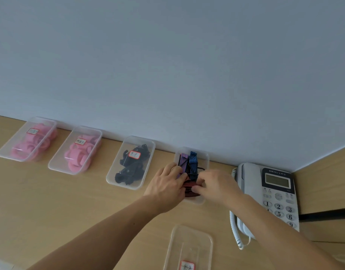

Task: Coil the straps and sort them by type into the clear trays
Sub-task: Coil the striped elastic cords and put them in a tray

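Wooden desk (pixel 50 201) is backed by a grey wall. Red-striped strap (pixel 190 187) is pinched in the open tray (pixel 205 158) by left hand (pixel 165 187) and right hand (pixel 214 184).

Free room and obstacles on the desk (pixel 50 201). Along the far edge, against the wall, 4 clear trays stand apart, with bare strips of desk between them: 2 lidded trays of pink coils (pixel 27 140) (pixel 76 151), 1 lidded tray of black straps (pixel 131 162), and 1 open tray (pixel 202 156) occupied by both hands (pixel 165 186) (pixel 216 184). The telephone (pixel 273 195) closes off the right side, just beside the open tray. A loose lid (pixel 189 248) lies at the near edge. The left near area lies open.
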Motion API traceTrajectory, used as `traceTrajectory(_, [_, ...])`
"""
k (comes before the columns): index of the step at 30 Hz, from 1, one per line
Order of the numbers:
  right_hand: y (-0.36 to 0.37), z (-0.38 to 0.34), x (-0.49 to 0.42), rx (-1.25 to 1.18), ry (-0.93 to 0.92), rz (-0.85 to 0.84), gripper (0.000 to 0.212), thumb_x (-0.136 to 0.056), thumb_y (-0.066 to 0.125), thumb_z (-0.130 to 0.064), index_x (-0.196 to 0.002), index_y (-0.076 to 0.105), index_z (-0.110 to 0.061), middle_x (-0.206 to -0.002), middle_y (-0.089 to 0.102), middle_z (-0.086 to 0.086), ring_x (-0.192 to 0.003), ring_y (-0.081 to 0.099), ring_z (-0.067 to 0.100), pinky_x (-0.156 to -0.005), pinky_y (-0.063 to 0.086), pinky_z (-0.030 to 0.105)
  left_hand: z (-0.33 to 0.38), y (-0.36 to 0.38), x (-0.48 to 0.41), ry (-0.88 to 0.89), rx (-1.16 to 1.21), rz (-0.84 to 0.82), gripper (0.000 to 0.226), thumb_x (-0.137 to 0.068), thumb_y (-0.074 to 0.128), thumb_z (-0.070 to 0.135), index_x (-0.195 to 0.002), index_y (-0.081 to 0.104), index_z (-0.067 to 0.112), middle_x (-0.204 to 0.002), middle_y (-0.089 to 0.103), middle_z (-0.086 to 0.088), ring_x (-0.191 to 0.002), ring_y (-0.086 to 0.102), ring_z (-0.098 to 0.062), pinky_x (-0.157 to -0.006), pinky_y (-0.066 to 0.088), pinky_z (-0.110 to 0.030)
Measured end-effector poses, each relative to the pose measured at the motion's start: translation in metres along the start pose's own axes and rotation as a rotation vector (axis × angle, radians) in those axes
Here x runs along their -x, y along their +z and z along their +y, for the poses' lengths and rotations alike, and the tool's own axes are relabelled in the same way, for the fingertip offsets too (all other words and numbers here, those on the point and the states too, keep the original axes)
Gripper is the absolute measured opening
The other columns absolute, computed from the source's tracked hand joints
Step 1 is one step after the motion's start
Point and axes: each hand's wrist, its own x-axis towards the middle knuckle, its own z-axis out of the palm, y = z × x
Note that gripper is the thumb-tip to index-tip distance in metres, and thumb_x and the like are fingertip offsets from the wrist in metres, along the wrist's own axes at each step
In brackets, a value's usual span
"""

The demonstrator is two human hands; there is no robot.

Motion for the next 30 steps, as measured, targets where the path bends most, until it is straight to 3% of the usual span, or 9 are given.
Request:
traceTrajectory(3, [-0.002, -0.003, -0.002, -0.05, 0.108, 0.133, 0.028, -0.088, 0.058, -0.052, -0.091, 0.068, -0.026, -0.083, 0.066, -0.008, -0.08, 0.06, 0.016, -0.063, 0.036, 0.028, 0.001, -0.002, 0.001, -0.003, 0.0, 0.056, 0.045, -0.08, 0.066, 0.03, -0.121, 0.067, 0.013, -0.124, 0.062, -0.008, -0.127, 0.053, -0.033, -0.099, 0.049, -0.044])
traceTrajectory(7, [0.004, -0.008, -0.006, 0.028, 0.093, 0.103, 0.024, -0.094, 0.052, -0.04, -0.102, 0.066, -0.022, -0.1, 0.069, 0.0, -0.096, 0.062, 0.023, -0.07, 0.04, 0.032, 0.003, -0.001, -0.001, 0.051, 0.035, 0.134, 0.039, -0.067, 0.079, 0.025, -0.106, 0.075, 0.017, -0.11, 0.069, -0.004, -0.112, 0.064, -0.03, -0.084, 0.057, -0.04])
traceTrajectory(10, [0.009, -0.007, -0.003, 0.06, 0.072, 0.083, 0.022, -0.096, 0.05, -0.036, -0.106, 0.063, -0.021, -0.104, 0.065, -0.001, -0.098, 0.062, 0.023, -0.076, 0.043, 0.033, 0.004, 0.004, 0.0, 0.055, 0.023, 0.137, 0.039, -0.071, 0.08, 0.025, -0.108, 0.075, 0.017, -0.108, 0.07, -0.002, -0.111, 0.065, -0.028, -0.085, 0.057, -0.04])
traceTrajectory(14, [0.009, -0.006, 0.003, 0.039, 0.057, 0.139, 0.033, -0.093, 0.053, -0.05, -0.111, 0.064, -0.025, -0.108, 0.055, -0.006, -0.093, 0.063, 0.02, -0.075, 0.048, 0.032, 0.001, 0.008, 0.002, 0.011, 0.091, 0.152, 0.038, -0.075, 0.079, 0.022, -0.113, 0.074, 0.018, -0.119, 0.068, -0.006, -0.118, 0.062, -0.031, -0.088, 0.057, -0.045])
traceTrajectory(19, [0.009, -0.003, 0.005, 0.001, 0.036, 0.079, 0.037, -0.09, 0.059, -0.05, -0.118, 0.063, -0.027, -0.111, 0.051, -0.008, -0.093, 0.061, 0.017, -0.075, 0.045, 0.029, -0.001, 0.014, 0.007, 0.007, 0.085, 0.137, 0.044, -0.086, 0.07, 0.022, -0.13, 0.066, 0.02, -0.145, 0.053, -0.01, -0.138, 0.044, -0.035, -0.105, 0.046, -0.047])
traceTrajectory(22, [0.01, -0.004, 0.004, -0.001, 0.035, 0.07, 0.035, -0.091, 0.058, -0.049, -0.119, 0.062, -0.028, -0.113, 0.052, -0.009, -0.095, 0.061, 0.016, -0.076, 0.045, 0.029, -0.001, 0.02, 0.004, -0.023, 0.127, 0.004, 0.049, -0.1, 0.045, 0.025, -0.15, 0.042, 0.022, -0.16, 0.03, -0.002, -0.152, 0.012, -0.025, -0.121, 0.024, -0.04])
traceTrajectory(24, [0.011, -0.005, 0.003, -0.01, 0.036, 0.063, 0.035, -0.092, 0.058, -0.048, -0.119, 0.062, -0.028, -0.114, 0.052, -0.009, -0.095, 0.061, 0.016, -0.077, 0.048, 0.032, -0.003, 0.02, 0.003, -0.04, 0.108, -0.069, 0.052, -0.103, 0.036, 0.027, -0.155, 0.029, 0.026, -0.165, 0.017, 0.004, -0.153, -0.002, -0.019, -0.123, 0.015, -0.036])
traceTrajectory(27, [0.011, -0.004, 0.003, -0.023, 0.039, 0.053, 0.033, -0.092, 0.058, -0.048, -0.118, 0.063, -0.027, -0.114, 0.051, -0.009, -0.094, 0.061, 0.017, -0.077, 0.049, 0.032, -0.005, 0.015, 0.001, -0.044, 0.068, -0.161, 0.055, -0.104, 0.032, 0.027, -0.157, 0.019, 0.029, -0.166, 0.007, 0.006, -0.153, -0.008, -0.017, -0.123, 0.012, -0.036])
traceTrajectory(30, [0.01, -0.006, 0.003, -0.026, 0.037, 0.029, 0.034, -0.093, 0.056, -0.046, -0.119, 0.062, -0.025, -0.115, 0.051, -0.006, -0.096, 0.061, 0.019, -0.078, 0.05, 0.035, -0.001, 0.007, -0.001, -0.06, 0.042, -0.178, 0.055, -0.103, 0.032, 0.027, -0.157, 0.02, 0.026, -0.166, 0.012, 0.002, -0.153, -0.004, -0.019, -0.123, 0.012, -0.039])
